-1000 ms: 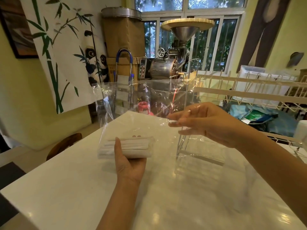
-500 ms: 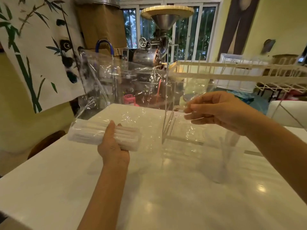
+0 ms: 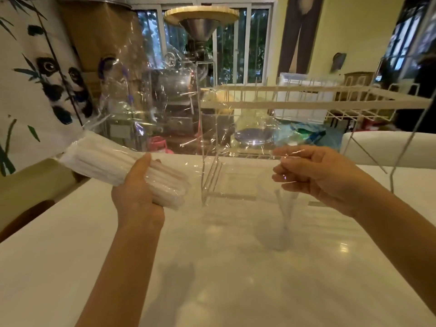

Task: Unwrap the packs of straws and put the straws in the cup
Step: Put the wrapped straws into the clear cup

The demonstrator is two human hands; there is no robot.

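My left hand [image 3: 135,187] grips a bundle of white paper-wrapped straws [image 3: 99,161] above the white table [image 3: 212,279], its far end pointing up and left. A large sheet of clear plastic wrap [image 3: 165,102] stretches from the bundle across to my right hand [image 3: 316,171], which pinches its edge between thumb and fingers. Below my right hand stands a clear cup [image 3: 283,215], blurred, with a few straws leaning inside it.
A clear acrylic holder [image 3: 212,180] stands on the table between my hands. A white wire rack [image 3: 330,100] hangs at the right. Behind the table are a metal machine with a funnel [image 3: 200,27], cardboard boxes and a panda curtain [image 3: 47,74].
Both hands have moved further apart, stretching the clear wrap wider. The straw bundle has tilted, with its far end raised to the left. The camera view has shifted lower and closer.
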